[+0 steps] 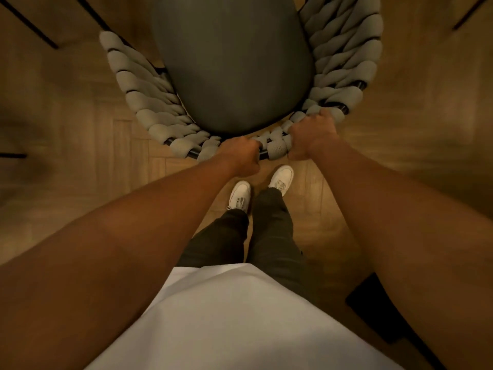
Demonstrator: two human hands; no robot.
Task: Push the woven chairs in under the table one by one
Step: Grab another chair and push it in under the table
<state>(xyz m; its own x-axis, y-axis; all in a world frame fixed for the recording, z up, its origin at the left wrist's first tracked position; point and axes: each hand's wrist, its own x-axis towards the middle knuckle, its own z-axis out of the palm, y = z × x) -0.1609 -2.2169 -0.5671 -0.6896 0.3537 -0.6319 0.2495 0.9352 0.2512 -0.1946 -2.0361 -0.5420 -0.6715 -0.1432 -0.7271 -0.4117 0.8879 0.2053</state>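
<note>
A person looked straight down at their own body from a head-worn camera. Nearest was a white shirt front (234,316), then dark trousers (269,236) and two white shoes (240,194) on a wooden floor (80,129). Two bare forearms reached forward from the lower corners and met at the back of one woven chair (232,76).

The left hand (241,157) was curled around the dark metal top rail (264,154) at the middle of the chair's back. The right hand (312,136) gripped the same rail and its thick grey woven cord just to the right, a little further forward. Both hands were closed on the chair; neither was free. The two hands sat close together, with a short stretch of wrapped rail between them.

The chair lay directly ahead of the hands, its back curving nearest the person and its smooth grey seat cushion (232,62) stretching away toward the top of the view. Its long axis ran straight away from the body, so a push would likely go forward along the line of the arms.

No tabletop was visible; it presumably lay beyond the top edge. Only one chair could be counted. A dark object (373,311) sat on the floor at the lower right, unidentifiable.
</note>
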